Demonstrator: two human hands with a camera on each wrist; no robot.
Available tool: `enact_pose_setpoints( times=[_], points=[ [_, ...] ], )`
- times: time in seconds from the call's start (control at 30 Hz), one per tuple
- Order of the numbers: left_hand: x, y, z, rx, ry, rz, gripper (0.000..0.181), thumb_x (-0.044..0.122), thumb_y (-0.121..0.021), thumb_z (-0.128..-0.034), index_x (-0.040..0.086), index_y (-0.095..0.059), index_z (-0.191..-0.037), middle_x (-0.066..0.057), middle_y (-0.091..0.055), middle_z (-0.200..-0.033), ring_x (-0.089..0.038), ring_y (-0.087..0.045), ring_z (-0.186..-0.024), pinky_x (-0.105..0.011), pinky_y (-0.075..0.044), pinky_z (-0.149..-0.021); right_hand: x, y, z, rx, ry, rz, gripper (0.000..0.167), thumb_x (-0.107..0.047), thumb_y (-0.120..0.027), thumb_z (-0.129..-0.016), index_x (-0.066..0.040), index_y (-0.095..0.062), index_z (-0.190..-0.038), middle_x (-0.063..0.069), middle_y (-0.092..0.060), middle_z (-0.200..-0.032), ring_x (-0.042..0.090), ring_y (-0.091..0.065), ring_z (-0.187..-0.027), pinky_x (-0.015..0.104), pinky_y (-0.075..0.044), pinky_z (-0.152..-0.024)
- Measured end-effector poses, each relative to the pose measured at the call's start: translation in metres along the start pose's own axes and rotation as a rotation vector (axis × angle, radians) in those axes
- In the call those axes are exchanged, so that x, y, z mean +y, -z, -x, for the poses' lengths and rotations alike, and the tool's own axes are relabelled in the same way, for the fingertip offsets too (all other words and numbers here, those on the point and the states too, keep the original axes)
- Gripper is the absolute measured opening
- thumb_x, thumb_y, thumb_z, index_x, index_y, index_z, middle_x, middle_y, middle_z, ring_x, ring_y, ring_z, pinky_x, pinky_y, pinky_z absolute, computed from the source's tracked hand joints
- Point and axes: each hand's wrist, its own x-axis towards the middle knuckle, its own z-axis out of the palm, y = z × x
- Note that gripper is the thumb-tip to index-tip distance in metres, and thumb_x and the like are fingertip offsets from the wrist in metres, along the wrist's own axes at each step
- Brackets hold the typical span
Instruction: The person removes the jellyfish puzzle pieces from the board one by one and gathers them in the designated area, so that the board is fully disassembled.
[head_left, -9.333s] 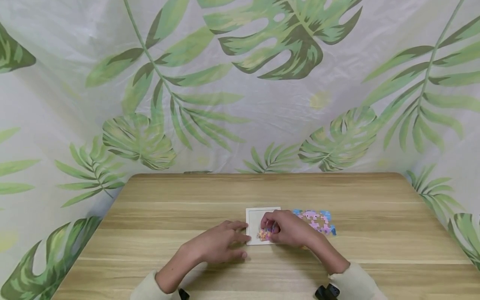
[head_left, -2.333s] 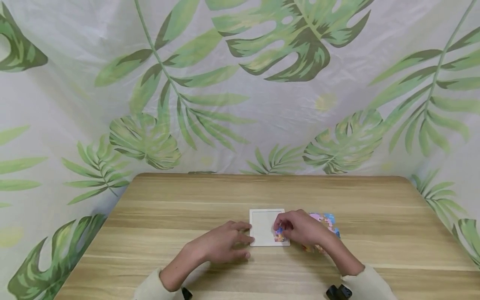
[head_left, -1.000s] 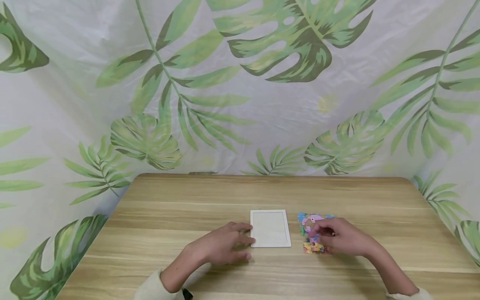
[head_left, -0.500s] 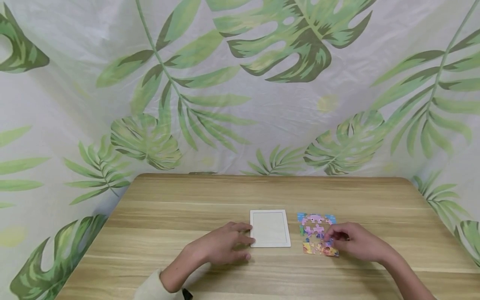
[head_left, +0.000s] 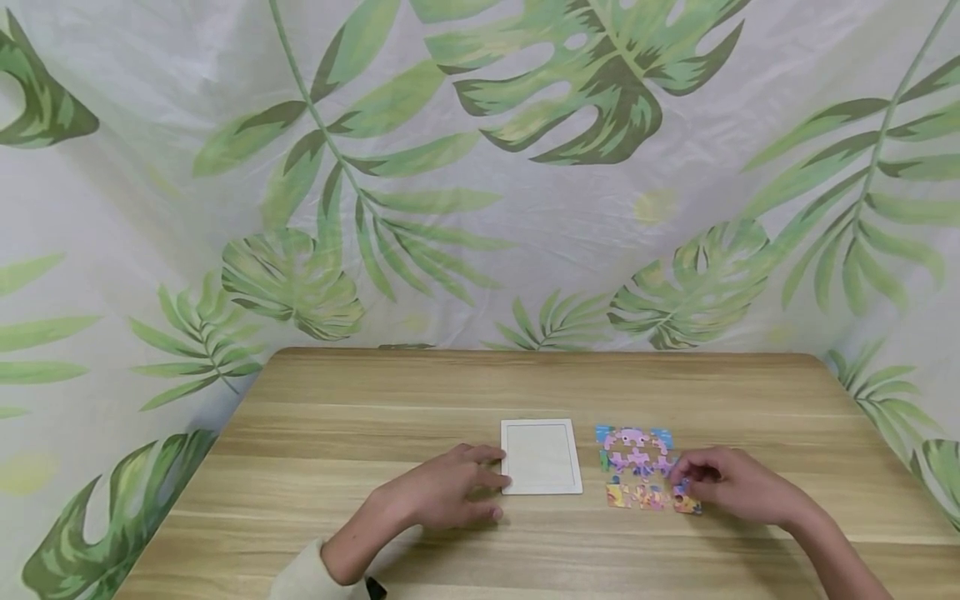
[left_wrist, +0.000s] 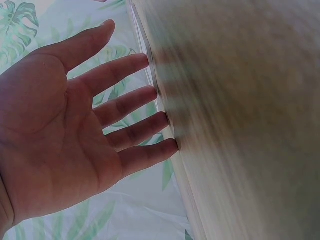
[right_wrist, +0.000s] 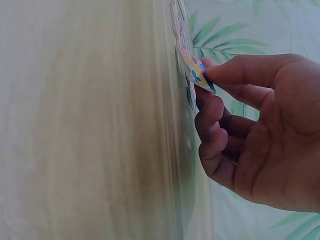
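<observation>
A pale puzzle board (head_left: pixel 540 457) with a raised white rim lies flat on the wooden table, its inside bare. My left hand (head_left: pixel 450 490) has its fingers spread and straight, with fingertips at the board's left edge; the left wrist view shows the open palm (left_wrist: pixel 65 130). To the right of the board lies a colourful jigsaw puzzle (head_left: pixel 633 442) with gaps between some pieces. My right hand (head_left: pixel 750 487) pinches a yellow and blue puzzle piece (right_wrist: pixel 197 75) between thumb and fingers, tilted off the table, at the puzzle's lower right corner.
Beneath the puzzle's pink upper part, a row of yellow and orange pieces (head_left: pixel 633 497) lies with a gap above it. The wooden table (head_left: pixel 375 392) ends at a leaf-printed cloth (head_left: pixel 480 208) behind.
Puzzle pieces held over the board earlier have gone to the puzzle on the right. Since half a second ago, my right hand has shifted right with the corner piece, parting it from its row.
</observation>
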Motion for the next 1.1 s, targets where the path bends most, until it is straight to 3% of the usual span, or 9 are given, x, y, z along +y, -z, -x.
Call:
enact_pose_setpoints(
  times=[0.37, 0.6, 0.83, 1.1],
  points=[
    [-0.0006, -0.0005, -0.0008, 0.004, -0.011, -0.006, 0.044, 0.037, -0.075, -0.1016, 0.016, -0.073, -0.14, -0.01, -0.052, -0.164, -0.036, -0.05, -0.15, -0.053, -0.044, -0.123, 0.0024, -0.0008, -0.0023, 0.031, 0.014, 0.057, 0.015, -0.003, -0.066, -0.102, -0.012, -0.077, -0.107, -0.005, -0.071, -0.092, -0.001, -0.053, -0.076, 0.023, -0.047, -0.062],
    [-0.0002, 0.0008, -0.0005, 0.001, -0.009, -0.009, 0.044, 0.037, -0.075, -0.1019, 0.015, -0.073, -0.14, -0.009, -0.052, -0.164, -0.034, -0.05, -0.15, -0.052, -0.044, -0.123, 0.001, -0.0028, -0.0043, 0.054, 0.029, 0.086, 0.014, -0.004, -0.068, -0.101, -0.012, -0.078, -0.105, -0.001, -0.077, -0.103, -0.003, -0.053, -0.076, 0.022, -0.049, -0.063],
    [-0.0003, 0.0005, -0.0002, 0.005, -0.016, -0.016, 0.043, 0.036, -0.075, -0.102, 0.015, -0.074, -0.139, -0.01, -0.053, -0.163, -0.034, -0.05, -0.15, -0.052, -0.044, -0.123, -0.0005, -0.0053, -0.0043, 0.06, 0.03, 0.112, 0.015, -0.004, -0.067, -0.101, -0.013, -0.078, -0.105, -0.001, -0.077, -0.103, -0.003, -0.052, -0.075, 0.022, -0.048, -0.062],
    [-0.0005, -0.0004, -0.0001, 0.002, -0.011, -0.006, 0.043, 0.036, -0.075, -0.1019, 0.015, -0.074, -0.139, -0.009, -0.052, -0.164, -0.034, -0.049, -0.15, -0.052, -0.044, -0.123, -0.0027, -0.005, -0.0018, 0.076, 0.03, 0.137, 0.014, -0.006, -0.074, -0.098, -0.012, -0.077, -0.11, 0.0, -0.076, -0.108, -0.002, -0.057, -0.085, 0.023, -0.051, -0.068]
  ],
)
